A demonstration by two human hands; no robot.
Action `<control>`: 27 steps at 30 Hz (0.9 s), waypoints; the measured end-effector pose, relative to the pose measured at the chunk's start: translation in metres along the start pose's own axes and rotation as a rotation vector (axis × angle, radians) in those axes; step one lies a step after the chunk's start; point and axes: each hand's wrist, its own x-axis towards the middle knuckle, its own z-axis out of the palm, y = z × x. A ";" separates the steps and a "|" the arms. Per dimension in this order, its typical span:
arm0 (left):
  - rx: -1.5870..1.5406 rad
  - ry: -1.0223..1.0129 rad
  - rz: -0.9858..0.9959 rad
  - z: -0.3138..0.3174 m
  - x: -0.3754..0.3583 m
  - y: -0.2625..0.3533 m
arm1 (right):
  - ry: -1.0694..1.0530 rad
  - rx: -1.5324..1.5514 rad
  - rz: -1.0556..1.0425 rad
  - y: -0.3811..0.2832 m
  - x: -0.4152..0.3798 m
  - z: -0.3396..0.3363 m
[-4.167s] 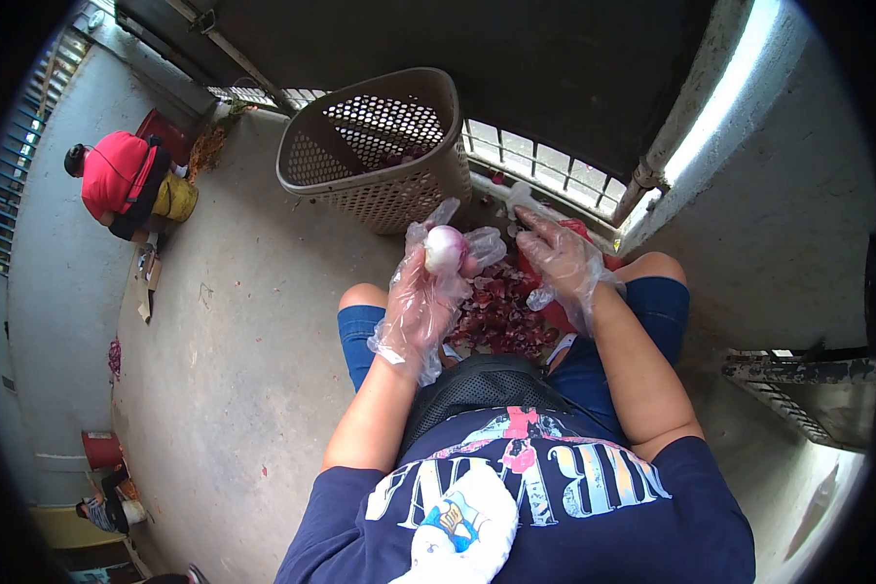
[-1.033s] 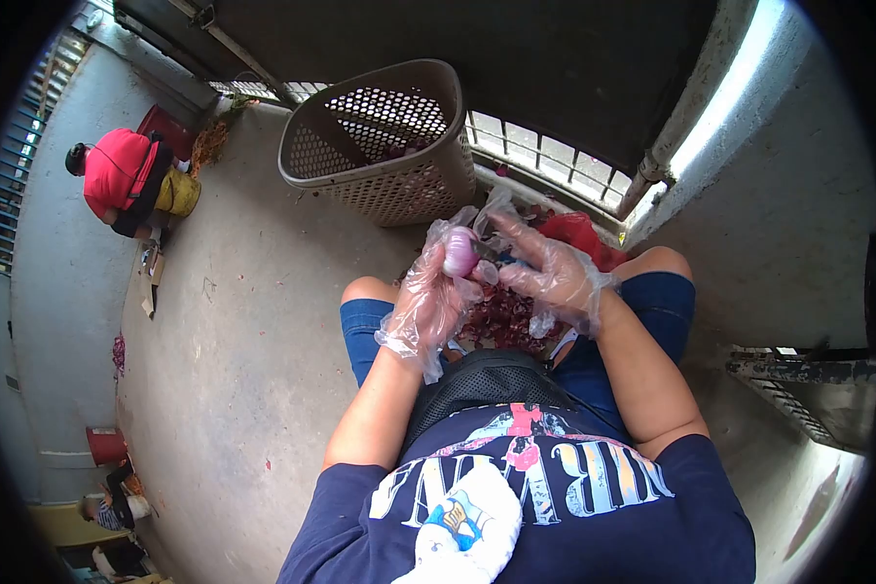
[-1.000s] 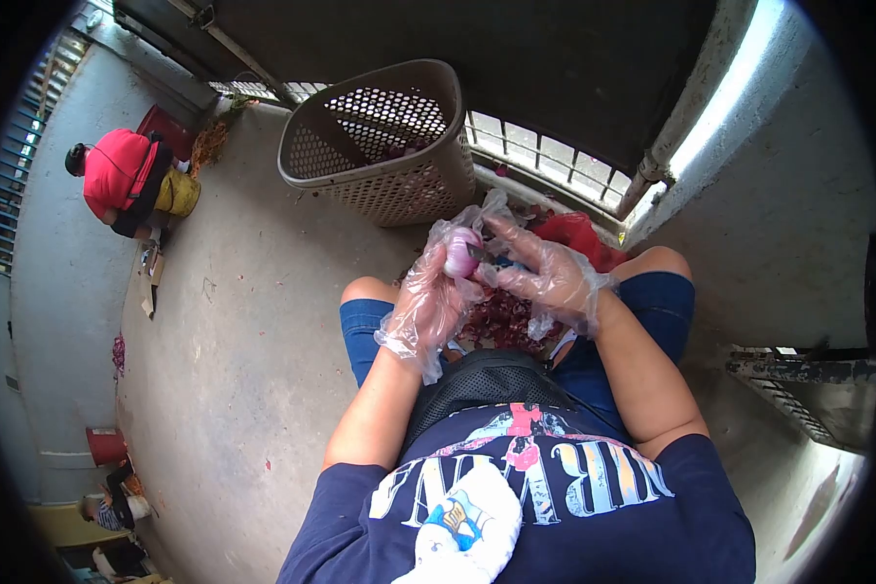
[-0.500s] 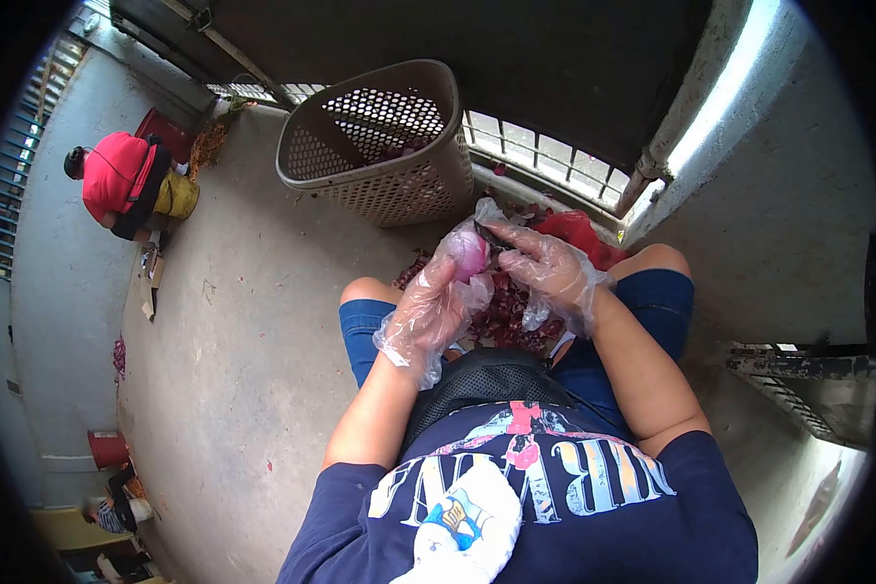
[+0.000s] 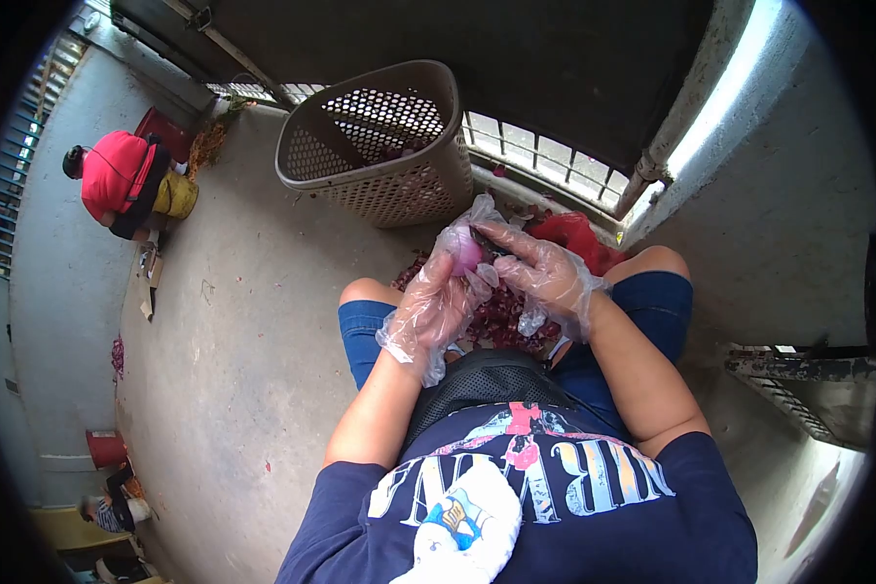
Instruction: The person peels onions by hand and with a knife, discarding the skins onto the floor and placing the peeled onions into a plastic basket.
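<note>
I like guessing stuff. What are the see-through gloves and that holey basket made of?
The gloves on the left hand and right hand look like thin clear plastic film: loose, crinkly and shiny, with skin showing through. The basket seems to be hard, matte beige plastic, since its walls are a moulded grid of small even holes under a smooth rim.

onion: mostly hidden by gloves | basket contents: perhaps onions, unclear
</note>
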 end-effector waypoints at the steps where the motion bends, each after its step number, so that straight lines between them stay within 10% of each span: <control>1: 0.018 -0.007 -0.006 0.001 0.000 0.000 | 0.001 0.001 0.002 0.002 0.000 -0.001; 6: 0.022 0.001 0.017 0.009 -0.002 0.004 | 0.007 0.271 0.341 -0.036 -0.007 -0.007; 9: 0.016 -0.008 0.005 0.004 -0.002 0.007 | -0.024 0.150 -0.069 -0.009 -0.005 -0.002; 27: -0.124 -0.003 -0.078 0.002 -0.004 0.005 | 0.108 0.071 0.067 -0.007 -0.002 -0.009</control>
